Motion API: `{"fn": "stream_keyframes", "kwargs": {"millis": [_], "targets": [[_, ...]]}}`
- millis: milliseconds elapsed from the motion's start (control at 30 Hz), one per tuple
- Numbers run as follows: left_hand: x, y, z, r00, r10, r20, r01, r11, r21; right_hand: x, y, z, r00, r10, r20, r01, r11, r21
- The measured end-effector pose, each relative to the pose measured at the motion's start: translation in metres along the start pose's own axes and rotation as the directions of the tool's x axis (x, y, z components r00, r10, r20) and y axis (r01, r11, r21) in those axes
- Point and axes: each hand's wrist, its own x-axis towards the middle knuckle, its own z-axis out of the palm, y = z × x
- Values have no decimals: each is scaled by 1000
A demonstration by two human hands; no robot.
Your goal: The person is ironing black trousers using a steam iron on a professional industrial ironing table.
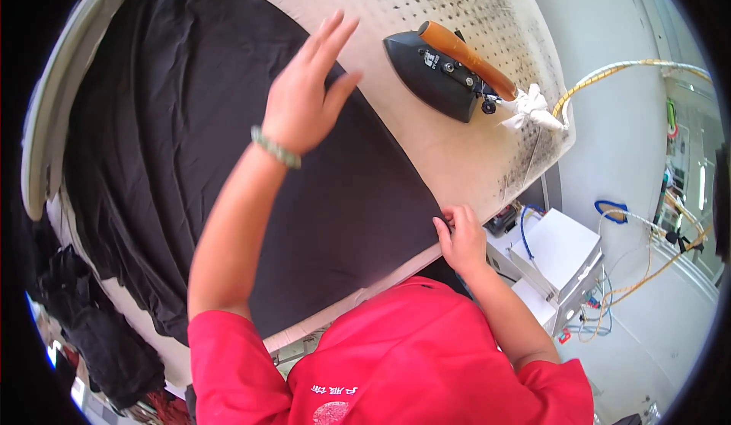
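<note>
A large black cloth (343, 219) lies over the pale ironing table, smooth on its right part and creased on the left. Above its upper right edge, my left hand (304, 94) is open, fingers stretched and thumb apart, with a beaded bracelet (276, 148) on the wrist. At the cloth's near right corner my right hand (462, 238) has its fingers bent, thumb and forefinger closed at the edge. An iron (430, 75) with a dark body and a wooden handle (472, 61) rests on the table to the right of my left hand.
The ironing table (457, 166) has a perforated, scorched surface at the far right. A white rag (533, 109) wraps the hose joint behind the iron, and a hose (624, 65) runs right. White boxes (560, 246) with tubing stand beyond the corner. Dark garments (106, 341) hang at the left.
</note>
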Motion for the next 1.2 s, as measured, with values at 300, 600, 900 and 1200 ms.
{"fn": "stream_keyframes", "kwargs": {"millis": [300, 600, 900, 1200], "targets": [[-330, 46, -154, 596, -314, -739, 796, 357, 489, 15, 2, -6, 960, 219, 174, -251, 950, 187], [-600, 74, -197, -426, -600, -677, 801, 98, -591, 26, 8, 16, 960, 7, 279, -133, 889, 438], [-546, 122, -211, -445, -730, -519, 283, 436, -855, 31, 43, -6, 993, -87, 77, 13, 745, 667], [-527, 115, -181, -337, -814, -473, 418, 321, -850, 7, 88, -3, 998, -58, 5, 51, 920, 387]]}}
